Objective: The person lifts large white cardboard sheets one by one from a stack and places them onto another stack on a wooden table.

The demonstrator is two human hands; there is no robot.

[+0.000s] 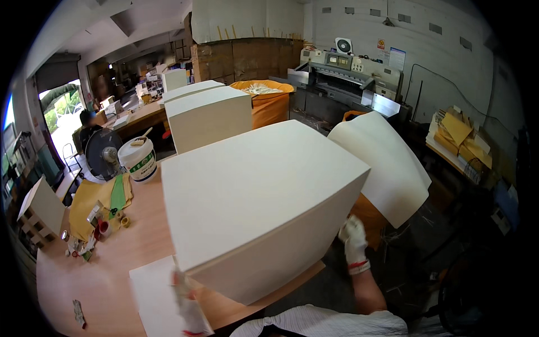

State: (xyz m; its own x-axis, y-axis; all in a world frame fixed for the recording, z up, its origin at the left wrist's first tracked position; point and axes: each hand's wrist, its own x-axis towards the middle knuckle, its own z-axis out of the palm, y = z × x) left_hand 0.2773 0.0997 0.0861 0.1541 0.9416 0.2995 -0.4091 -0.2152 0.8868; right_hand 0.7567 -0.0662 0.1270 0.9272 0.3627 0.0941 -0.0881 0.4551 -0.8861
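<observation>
1. The tall block of stacked cream-white paper sheets point(252, 196) stands on the light wooden tabletop point(106, 281), its near corner overhanging the front edge. Judged by its bulk, it is heavy as a whole, and single sheets are limp and easily creased.
2. One large cream sheet point(387, 163) curls off the stack's right side, bowed in the air. It looks best held at an edge, with support along its length.
3. The right hand point(353, 238), in a white glove with a red cuff, sits at the sheet's lower edge; its grip is hidden, so I cannot tell whether it clasps.
4. The left hand point(182, 295), gloved and blurred, is near the stack's lower left corner over a flat white sheet point(151, 297); its closure is unclear.
5. Further left stand a white plastic bucket point(139, 160) and a yellow cloth point(92, 196).
</observation>
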